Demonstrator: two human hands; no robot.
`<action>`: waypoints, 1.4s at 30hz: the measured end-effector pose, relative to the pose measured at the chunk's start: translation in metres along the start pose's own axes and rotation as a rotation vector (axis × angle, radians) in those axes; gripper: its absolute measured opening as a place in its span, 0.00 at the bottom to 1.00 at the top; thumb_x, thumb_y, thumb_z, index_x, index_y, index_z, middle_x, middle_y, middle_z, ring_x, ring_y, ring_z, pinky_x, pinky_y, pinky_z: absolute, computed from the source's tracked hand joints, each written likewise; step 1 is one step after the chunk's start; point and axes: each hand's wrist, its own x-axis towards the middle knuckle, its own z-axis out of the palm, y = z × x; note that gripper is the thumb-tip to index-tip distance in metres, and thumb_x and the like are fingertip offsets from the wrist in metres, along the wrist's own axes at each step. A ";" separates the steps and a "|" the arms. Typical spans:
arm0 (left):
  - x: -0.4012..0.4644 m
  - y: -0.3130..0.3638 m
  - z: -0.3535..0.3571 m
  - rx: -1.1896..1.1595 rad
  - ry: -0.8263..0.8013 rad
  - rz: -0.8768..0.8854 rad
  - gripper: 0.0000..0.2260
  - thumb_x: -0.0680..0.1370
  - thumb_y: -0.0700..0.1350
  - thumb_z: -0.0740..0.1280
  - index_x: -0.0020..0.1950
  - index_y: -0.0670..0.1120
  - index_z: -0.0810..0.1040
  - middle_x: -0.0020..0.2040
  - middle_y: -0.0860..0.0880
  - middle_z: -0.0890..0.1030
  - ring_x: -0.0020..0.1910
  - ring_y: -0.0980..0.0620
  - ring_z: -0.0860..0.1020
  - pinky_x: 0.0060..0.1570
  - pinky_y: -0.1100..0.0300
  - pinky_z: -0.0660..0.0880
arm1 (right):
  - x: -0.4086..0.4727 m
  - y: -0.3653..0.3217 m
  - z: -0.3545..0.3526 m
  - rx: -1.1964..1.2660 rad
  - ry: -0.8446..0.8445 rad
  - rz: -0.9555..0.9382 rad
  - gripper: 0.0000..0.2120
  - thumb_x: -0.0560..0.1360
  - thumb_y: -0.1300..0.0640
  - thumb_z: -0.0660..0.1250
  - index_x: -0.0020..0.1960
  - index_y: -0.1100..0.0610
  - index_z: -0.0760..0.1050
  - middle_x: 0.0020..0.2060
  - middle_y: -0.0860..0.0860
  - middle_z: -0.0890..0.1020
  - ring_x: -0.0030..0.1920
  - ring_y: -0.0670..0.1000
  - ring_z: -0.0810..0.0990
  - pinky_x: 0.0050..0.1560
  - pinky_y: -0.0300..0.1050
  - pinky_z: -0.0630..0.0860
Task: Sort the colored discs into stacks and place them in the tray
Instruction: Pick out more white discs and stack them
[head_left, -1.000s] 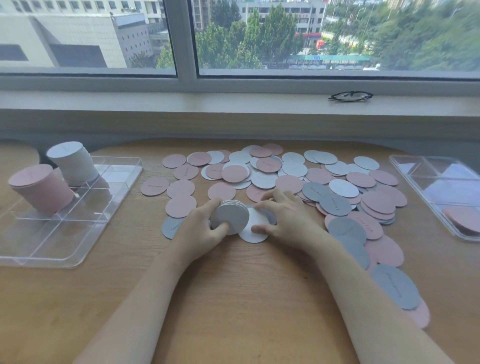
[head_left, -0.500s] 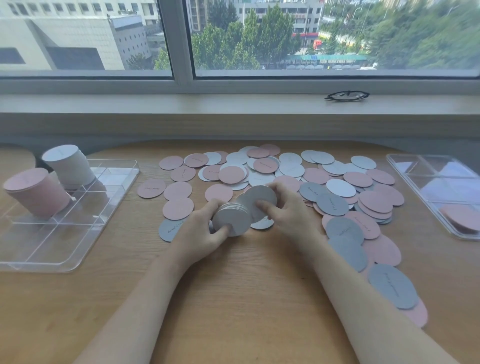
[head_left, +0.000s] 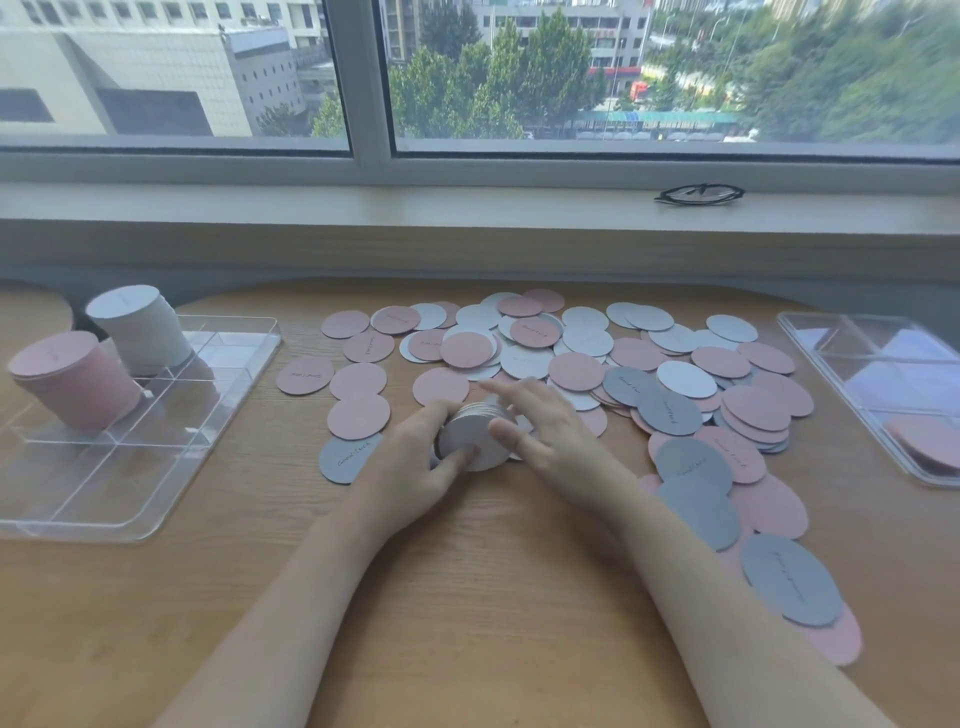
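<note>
Pink and white are the two colours already dealt with in part — a tall pink stack (head_left: 78, 382) and a tall white stack (head_left: 140, 332) stand in the clear tray (head_left: 156, 467) well to the left of the left hand (head_left: 415, 462). That hand grips a short stack of white discs (head_left: 475, 434) at its edge. The right hand (head_left: 550, 431) lies over the stack's right side, fingers fairly straight, thumb touching its top face. Most of the work looks left: loose pink, white and grey discs (head_left: 670, 413) spread beyond and to the right of both hands, no grey stack in sight. A grey disc (head_left: 348, 457) just left of the left hand bears handwriting — it may say "Good luck".
</note>
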 end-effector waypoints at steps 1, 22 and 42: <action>0.000 0.001 0.000 0.000 0.002 -0.015 0.10 0.77 0.45 0.72 0.57 0.50 0.76 0.45 0.56 0.79 0.45 0.56 0.77 0.43 0.65 0.71 | 0.001 0.007 -0.006 -0.051 0.104 0.053 0.24 0.77 0.36 0.56 0.67 0.46 0.74 0.55 0.46 0.76 0.58 0.47 0.72 0.61 0.47 0.66; -0.004 0.015 -0.006 -0.051 0.003 -0.028 0.08 0.76 0.43 0.73 0.50 0.50 0.76 0.40 0.60 0.78 0.34 0.65 0.73 0.36 0.71 0.66 | 0.010 0.047 -0.020 -0.665 0.421 0.273 0.08 0.77 0.54 0.69 0.41 0.57 0.81 0.40 0.52 0.77 0.45 0.57 0.74 0.47 0.52 0.68; 0.000 0.008 0.003 0.095 0.024 0.041 0.22 0.80 0.47 0.68 0.73 0.53 0.71 0.50 0.61 0.75 0.50 0.63 0.75 0.51 0.69 0.68 | -0.003 -0.007 -0.003 0.145 0.041 -0.085 0.20 0.76 0.63 0.69 0.67 0.52 0.75 0.54 0.38 0.81 0.54 0.34 0.77 0.56 0.30 0.69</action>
